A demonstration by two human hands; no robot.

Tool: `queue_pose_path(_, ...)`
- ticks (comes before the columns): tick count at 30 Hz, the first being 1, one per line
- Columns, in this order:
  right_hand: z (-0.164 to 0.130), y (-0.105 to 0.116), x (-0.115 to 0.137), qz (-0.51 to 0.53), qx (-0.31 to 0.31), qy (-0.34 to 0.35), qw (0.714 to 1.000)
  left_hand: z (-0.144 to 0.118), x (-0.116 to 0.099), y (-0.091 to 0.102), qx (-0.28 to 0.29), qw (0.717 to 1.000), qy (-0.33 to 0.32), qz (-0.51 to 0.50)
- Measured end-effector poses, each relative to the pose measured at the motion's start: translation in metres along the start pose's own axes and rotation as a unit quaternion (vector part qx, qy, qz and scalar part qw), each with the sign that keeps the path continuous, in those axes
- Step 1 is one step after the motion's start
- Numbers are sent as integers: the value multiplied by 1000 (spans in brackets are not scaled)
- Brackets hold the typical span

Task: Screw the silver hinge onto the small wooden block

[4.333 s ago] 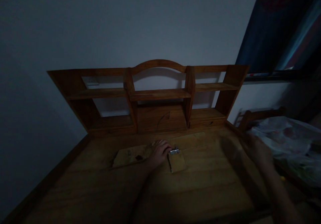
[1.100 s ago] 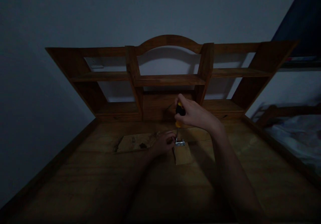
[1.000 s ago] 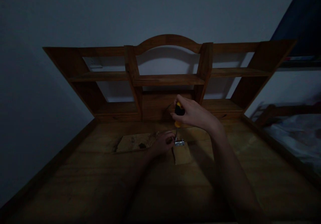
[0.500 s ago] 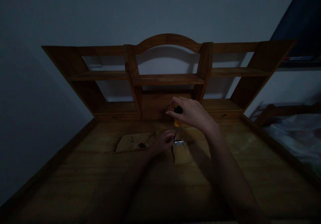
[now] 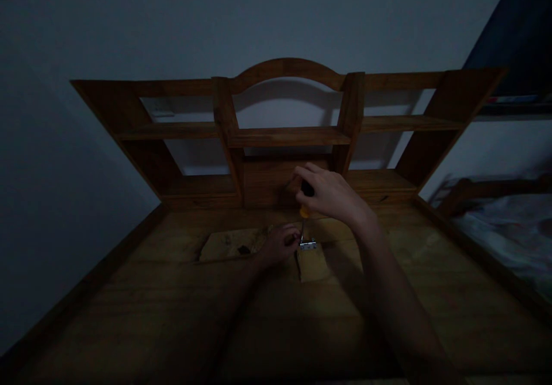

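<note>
My right hand (image 5: 325,192) is wrapped round the black and yellow handle of a screwdriver (image 5: 305,211), which stands almost upright. Its thin shaft points down to the left end of a small metal hinge (image 5: 307,245). That hinge lies across the far edge of a small light wood block (image 5: 313,265). Beside the screwdriver's tip, my left hand (image 5: 281,244) has its fingers curled and pressed together at the hinge's left end; what they hold, if anything, is too dark to make out.
A wooden desk top (image 5: 172,299) stretches under both arms. Left of the hands lies a rough-edged light wood board (image 5: 224,244) with a dark hole. A wooden shelf unit (image 5: 288,138) rises at the back against the wall. Bedding (image 5: 509,235) shows at the right.
My right hand's fingers have closed further round the screwdriver handle, the thumb drawing in to the right. My left hand and the hinge have stayed in place.
</note>
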State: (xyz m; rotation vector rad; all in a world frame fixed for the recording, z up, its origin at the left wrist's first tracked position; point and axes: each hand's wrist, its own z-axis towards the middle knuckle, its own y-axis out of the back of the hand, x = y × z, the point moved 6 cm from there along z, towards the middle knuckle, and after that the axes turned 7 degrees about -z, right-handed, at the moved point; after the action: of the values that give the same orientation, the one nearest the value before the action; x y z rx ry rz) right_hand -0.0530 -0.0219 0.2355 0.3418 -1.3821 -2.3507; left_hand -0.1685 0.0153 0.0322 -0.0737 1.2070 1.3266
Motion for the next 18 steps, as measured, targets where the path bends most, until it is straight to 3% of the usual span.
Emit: queue_pose_path(18,0,1,-2,13,-11,-17,1000,0,2,0,-1,1000,1,0)
